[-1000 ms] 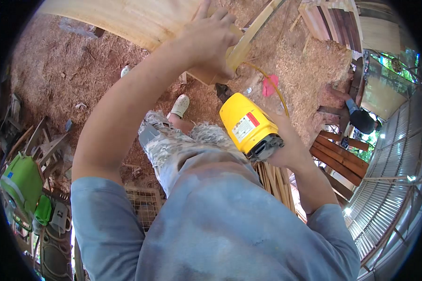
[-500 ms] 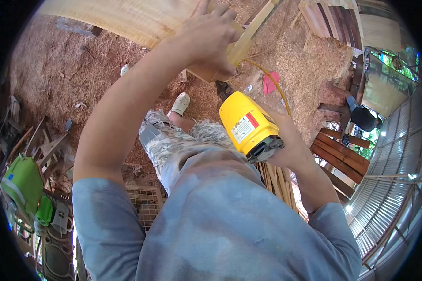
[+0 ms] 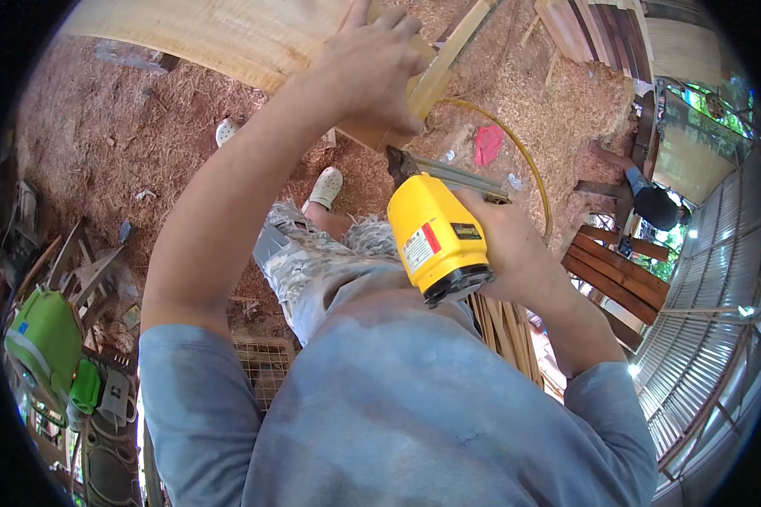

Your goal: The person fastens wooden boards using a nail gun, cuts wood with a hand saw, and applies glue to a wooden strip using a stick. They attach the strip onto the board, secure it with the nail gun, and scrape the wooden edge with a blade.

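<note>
My right hand (image 3: pixel 507 245) is closed round the handle of a yellow nail gun (image 3: pixel 435 228). Its dark nose (image 3: pixel 400 165) points up toward the corner of some pale boards, and a metal magazine (image 3: pixel 461 178) shows beside it. Whether the nose touches the wood I cannot tell. My left hand (image 3: pixel 372 72) grips the wood at that corner, where a wide pale board (image 3: pixel 203 34) meets a narrow wood strip (image 3: pixel 452 59). The fingertips are partly hidden behind the board edge.
A yellow air hose (image 3: pixel 528 156) curves to the right over ground strewn with shavings. A pink scrap (image 3: pixel 487 144) lies there. Stacked boards (image 3: pixel 596 38) stand at upper right, brown planks (image 3: pixel 617 275) below. Another person (image 3: pixel 651 207) is at the right. A green case (image 3: pixel 46 338) is at left.
The nail gun has tilted and shifted slightly left and down, so its magazine now shows. The air hose swings wider to the right. My left hand keeps its hold on the wood.
</note>
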### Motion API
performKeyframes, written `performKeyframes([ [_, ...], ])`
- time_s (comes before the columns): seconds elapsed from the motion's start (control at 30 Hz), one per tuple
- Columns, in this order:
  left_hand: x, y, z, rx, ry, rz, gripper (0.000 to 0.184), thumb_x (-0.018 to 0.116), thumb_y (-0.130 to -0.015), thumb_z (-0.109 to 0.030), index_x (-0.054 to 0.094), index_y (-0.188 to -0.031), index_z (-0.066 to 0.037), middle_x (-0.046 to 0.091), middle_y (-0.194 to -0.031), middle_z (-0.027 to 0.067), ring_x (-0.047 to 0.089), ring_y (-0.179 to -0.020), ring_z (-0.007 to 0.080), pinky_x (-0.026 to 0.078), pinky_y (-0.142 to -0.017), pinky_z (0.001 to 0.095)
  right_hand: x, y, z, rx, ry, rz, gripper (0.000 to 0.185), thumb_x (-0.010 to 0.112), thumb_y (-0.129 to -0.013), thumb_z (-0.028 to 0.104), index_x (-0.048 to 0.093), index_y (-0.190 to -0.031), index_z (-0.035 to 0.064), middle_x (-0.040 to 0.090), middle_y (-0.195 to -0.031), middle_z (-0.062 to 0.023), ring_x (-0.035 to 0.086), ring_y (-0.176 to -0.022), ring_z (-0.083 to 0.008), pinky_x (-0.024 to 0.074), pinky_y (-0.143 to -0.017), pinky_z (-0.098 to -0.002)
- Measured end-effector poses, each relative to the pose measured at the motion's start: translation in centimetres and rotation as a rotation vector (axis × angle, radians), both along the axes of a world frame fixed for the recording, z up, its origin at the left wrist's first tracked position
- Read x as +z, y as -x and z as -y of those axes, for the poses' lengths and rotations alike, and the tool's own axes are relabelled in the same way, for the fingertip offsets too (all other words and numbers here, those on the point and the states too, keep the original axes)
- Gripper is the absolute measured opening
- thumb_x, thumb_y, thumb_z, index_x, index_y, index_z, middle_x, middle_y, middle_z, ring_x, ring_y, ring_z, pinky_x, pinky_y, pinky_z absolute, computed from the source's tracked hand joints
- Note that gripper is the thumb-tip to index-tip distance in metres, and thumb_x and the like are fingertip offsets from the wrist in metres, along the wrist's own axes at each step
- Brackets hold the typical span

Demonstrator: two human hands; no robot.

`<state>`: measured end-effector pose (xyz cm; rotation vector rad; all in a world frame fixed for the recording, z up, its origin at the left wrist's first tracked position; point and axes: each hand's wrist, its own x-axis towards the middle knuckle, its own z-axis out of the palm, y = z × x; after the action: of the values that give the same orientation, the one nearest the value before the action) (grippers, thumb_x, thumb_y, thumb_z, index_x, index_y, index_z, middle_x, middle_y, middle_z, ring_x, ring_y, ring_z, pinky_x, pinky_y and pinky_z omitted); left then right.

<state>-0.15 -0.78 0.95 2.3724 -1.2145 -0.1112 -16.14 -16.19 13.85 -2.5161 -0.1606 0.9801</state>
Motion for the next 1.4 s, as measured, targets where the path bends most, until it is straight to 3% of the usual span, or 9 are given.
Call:
performKeyframes([
  [0.33,-1.3,0.0,0.4,0.033,0.017,0.071,0.069,0.074,-0.063,-0.067,0.078,-0.095,-0.006,0.058,-0.126,0.0240,0.044,-0.132,0.0397,0.024,-0.116,0.0599,-0.1,0.1,0.3,-0.014,-0.049,0.028,0.070,0.082,-0.075,0.034,0.052,-0.131,0.0048,0.071,-0.100,-0.0202,0.070,-0.093,-0.0391,0.0557,-0.080,-0.0488],
  [0.5,1.9,-0.5,-0.1,-0.056,-0.034,-0.093,0.074,0.071,-0.065,-0.072,0.078,-0.094,-0.004,0.058,-0.126,0.0243,0.044,-0.132,0.0399,0.024,-0.116,0.0602,0.4,-0.5,0.9,0.004,-0.022,-0.026,0.071,0.083,-0.073,0.032,0.051,-0.132,0.0049,0.071,-0.101,-0.0203,0.069,-0.094,-0.0389,0.0552,-0.081,-0.0493],
  [0.93,-0.9,0.7,-0.3,0.034,0.081,0.007,0.070,0.070,-0.067,-0.070,0.078,-0.095,-0.006,0.056,-0.131,0.0253,0.042,-0.134,0.0409,0.022,-0.117,0.0598,0.4,-0.3,-0.4,-0.035,-0.037,-0.021,0.067,0.083,-0.074,0.030,0.053,-0.129,0.0060,0.071,-0.100,-0.0205,0.069,-0.096,-0.0396,0.0541,-0.082,-0.0500],
  [1.03,-1.5,1.1,-0.3,-0.029,-0.093,-0.094,0.066,0.071,-0.067,-0.066,0.079,-0.093,-0.007,0.053,-0.135,0.0242,0.039,-0.135,0.0414,0.020,-0.117,0.0618,0.3,-0.2,-0.7,-0.030,0.019,-0.048,0.063,0.082,-0.075,0.031,0.054,-0.126,0.0062,0.071,-0.099,-0.0209,0.068,-0.096,-0.0402,0.0539,-0.081,-0.0506],
  [1.13,-2.1,0.9,0.6,0.084,0.131,0.188,0.057,0.068,-0.077,-0.059,0.077,-0.086,-0.004,0.063,-0.119,0.0239,0.054,-0.121,0.0380,0.034,-0.110,0.0542,0.7,-0.7,0.3,-0.031,0.059,-0.095,0.061,0.081,-0.075,0.032,0.055,-0.124,0.0063,0.071,-0.099,-0.0213,0.068,-0.094,-0.0409,0.0537,-0.080,-0.0513],
  [1.2,1.0,-0.1,-0.1,0.018,-0.147,-0.033,0.067,0.075,-0.063,-0.062,0.077,-0.113,-0.017,0.050,-0.143,0.0170,0.034,-0.144,0.0361,0.014,-0.123,0.0569,0.2,-0.3,0.2,-0.038,0.059,-0.074,0.061,0.081,-0.076,0.032,0.055,-0.125,0.0064,0.071,-0.100,-0.0216,0.068,-0.093,-0.0410,0.0537,-0.080,-0.0514],
  [1.23,0.8,-0.1,-0.2,0.018,-0.150,-0.023,0.067,0.075,-0.063,-0.062,0.077,-0.113,-0.017,0.050,-0.143,0.0170,0.034,-0.144,0.0361,0.014,-0.123,0.0569,0.0,0.0,0.2,-0.044,0.061,-0.073,0.061,0.081,-0.076,0.032,0.055,-0.125,0.0064,0.071,-0.100,-0.0219,0.068,-0.092,-0.0412,0.0536,-0.079,-0.0515],
  [1.33,-1.4,0.1,0.3,0.051,0.011,0.014,0.061,0.075,-0.063,-0.059,0.079,-0.106,-0.015,0.051,-0.140,0.0188,0.036,-0.142,0.0364,0.017,-0.122,0.0572,-0.2,0.3,0.3,-0.076,-0.043,-0.015,0.060,0.081,-0.076,0.030,0.055,-0.125,0.0063,0.070,-0.099,-0.0221,0.069,-0.090,-0.0414,0.0532,-0.079,-0.0525],
  [1.4,-1.9,-0.2,0.8,0.071,0.128,0.081,0.058,0.076,-0.057,-0.057,0.078,-0.084,-0.005,0.058,-0.128,0.0198,0.045,-0.133,0.0341,0.018,-0.122,0.0532,-0.2,0.4,0.8,-0.089,-0.094,-0.012,0.061,0.082,-0.075,0.028,0.055,-0.125,0.0058,0.070,-0.100,-0.0222,0.068,-0.093,-0.0409,0.0535,-0.080,-0.0512],
])
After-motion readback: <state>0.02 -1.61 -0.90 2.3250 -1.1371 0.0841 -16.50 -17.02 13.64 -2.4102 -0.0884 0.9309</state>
